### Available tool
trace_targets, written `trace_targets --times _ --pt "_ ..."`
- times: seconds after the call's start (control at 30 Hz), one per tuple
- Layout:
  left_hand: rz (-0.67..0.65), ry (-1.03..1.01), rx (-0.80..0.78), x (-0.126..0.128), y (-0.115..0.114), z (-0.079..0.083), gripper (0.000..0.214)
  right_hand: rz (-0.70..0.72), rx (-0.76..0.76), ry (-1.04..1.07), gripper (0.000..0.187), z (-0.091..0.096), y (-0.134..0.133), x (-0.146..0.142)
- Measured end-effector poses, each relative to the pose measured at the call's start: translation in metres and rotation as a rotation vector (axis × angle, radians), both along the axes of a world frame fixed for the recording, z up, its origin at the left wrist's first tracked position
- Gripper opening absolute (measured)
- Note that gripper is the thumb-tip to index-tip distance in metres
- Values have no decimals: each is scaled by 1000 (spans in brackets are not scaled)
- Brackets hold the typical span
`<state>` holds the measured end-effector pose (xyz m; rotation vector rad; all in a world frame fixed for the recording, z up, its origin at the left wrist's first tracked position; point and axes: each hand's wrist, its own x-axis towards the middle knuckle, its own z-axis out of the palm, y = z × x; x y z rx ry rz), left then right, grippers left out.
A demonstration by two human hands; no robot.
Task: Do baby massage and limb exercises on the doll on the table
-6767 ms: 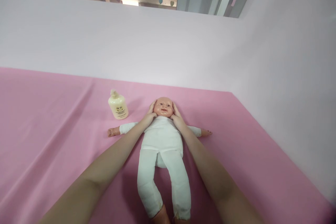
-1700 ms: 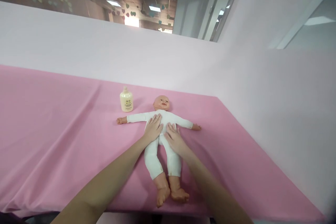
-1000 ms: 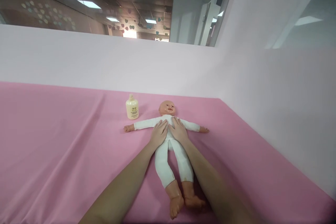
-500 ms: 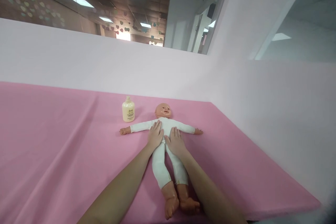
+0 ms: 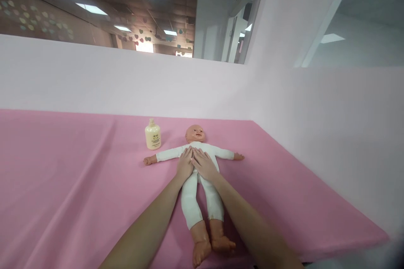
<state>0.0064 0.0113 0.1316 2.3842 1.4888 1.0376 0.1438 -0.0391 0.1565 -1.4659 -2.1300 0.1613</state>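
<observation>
A baby doll (image 5: 189, 204) with a white cloth body lies on its back on a pink-covered table (image 5: 78, 201), arms spread, feet toward me. My left hand (image 5: 185, 164) rests flat on the left side of its torso, fingers stretched toward the chest. Slanting across the middle of the torso, my right hand (image 5: 204, 164) also lies flat, its fingertips next to or touching my left fingers. Both palms are hidden against the doll. Neither hand grips anything.
A cream pump bottle (image 5: 153, 135) stands upright beyond the doll's left-hand arm. Behind the table rises a white wall (image 5: 126, 88) with a window (image 5: 158, 21) above it. Another white wall (image 5: 315, 117) runs along the right side. Folds crease the pink cover at left.
My right hand has slid left and slightly up, from the right side of the doll's torso to its middle, close against my left hand. The view has shifted slightly.
</observation>
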Motion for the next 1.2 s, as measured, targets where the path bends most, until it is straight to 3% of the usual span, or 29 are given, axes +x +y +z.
trace_targets --times 0.3,0.63,0.77,1.0,1.2 --pt "43 0 25 9 -9 5 53 -252 -92 107 76 -4 52 26" --pt "2 16 0 2 -7 4 52 -436 -61 90 64 -31 59 98" --pt "84 52 -50 -8 -2 7 55 -473 -43 89 60 -33 57 105" --pt "259 132 10 -24 3 12 52 -467 22 52 54 -39 54 104" --pt "410 154 66 -51 12 12 54 -591 149 -35 50 -52 51 123"
